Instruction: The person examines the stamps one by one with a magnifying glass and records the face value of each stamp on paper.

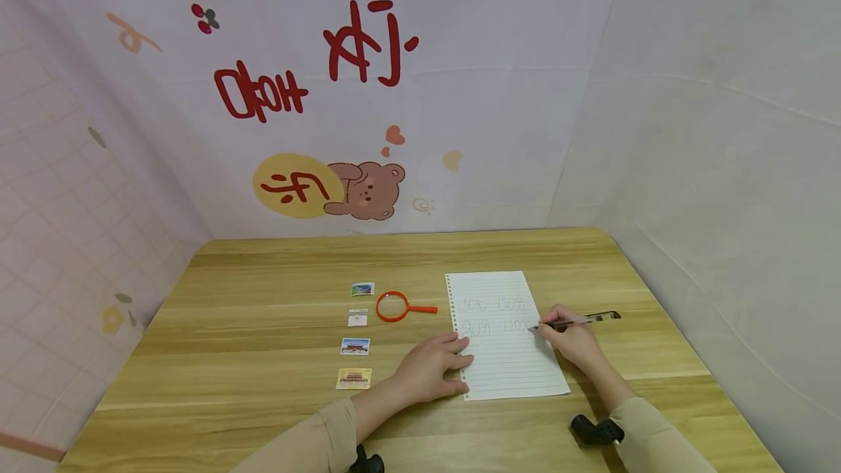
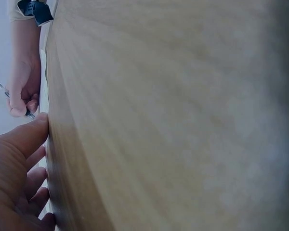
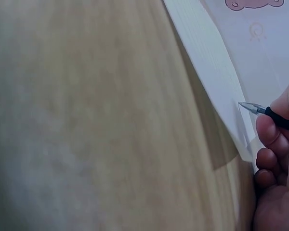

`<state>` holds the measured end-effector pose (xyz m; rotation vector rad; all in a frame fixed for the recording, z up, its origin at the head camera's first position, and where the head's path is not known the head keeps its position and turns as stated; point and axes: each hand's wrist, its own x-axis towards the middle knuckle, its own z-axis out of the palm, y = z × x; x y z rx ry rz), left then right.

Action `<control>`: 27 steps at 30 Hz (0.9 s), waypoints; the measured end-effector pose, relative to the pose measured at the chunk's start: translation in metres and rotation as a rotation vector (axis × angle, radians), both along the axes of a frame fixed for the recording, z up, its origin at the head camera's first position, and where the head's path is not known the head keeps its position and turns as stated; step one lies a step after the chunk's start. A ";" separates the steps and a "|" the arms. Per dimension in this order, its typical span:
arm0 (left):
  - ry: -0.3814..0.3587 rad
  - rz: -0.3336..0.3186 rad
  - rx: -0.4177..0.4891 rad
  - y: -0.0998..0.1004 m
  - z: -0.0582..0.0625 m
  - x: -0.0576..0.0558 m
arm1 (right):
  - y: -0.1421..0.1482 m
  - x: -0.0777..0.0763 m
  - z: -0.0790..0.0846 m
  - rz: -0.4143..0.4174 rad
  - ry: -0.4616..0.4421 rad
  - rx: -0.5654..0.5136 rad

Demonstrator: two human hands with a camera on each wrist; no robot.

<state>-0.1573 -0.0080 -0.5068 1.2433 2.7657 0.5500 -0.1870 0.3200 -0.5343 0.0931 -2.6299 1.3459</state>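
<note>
My right hand (image 1: 573, 338) grips the black pen (image 1: 578, 322); my left hand (image 1: 430, 368), fingers relaxed, presses the white lined sheet (image 1: 506, 356). Beyond my left fingers: orange magnifying glass (image 1: 401, 306), four stamps (image 1: 355, 346).

Orange magnifier (image 1: 396, 306), white lined paper (image 1: 506, 356), wood-grain table (image 1: 263, 385).

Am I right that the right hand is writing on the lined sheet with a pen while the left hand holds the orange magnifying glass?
Not quite. In the head view the left hand rests on the lined sheet, steadying it; the magnifying glass lies untouched on the table. The right hand does write with the pen.
</note>
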 end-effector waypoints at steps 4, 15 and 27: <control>-0.005 0.005 -0.006 0.000 0.001 0.000 | 0.000 0.001 0.000 0.010 -0.001 -0.008; 0.002 0.007 -0.005 0.000 0.003 0.002 | 0.003 0.001 -0.003 -0.026 0.060 -0.029; -0.008 0.008 -0.001 0.000 0.001 0.001 | 0.008 0.001 -0.004 -0.080 0.039 0.013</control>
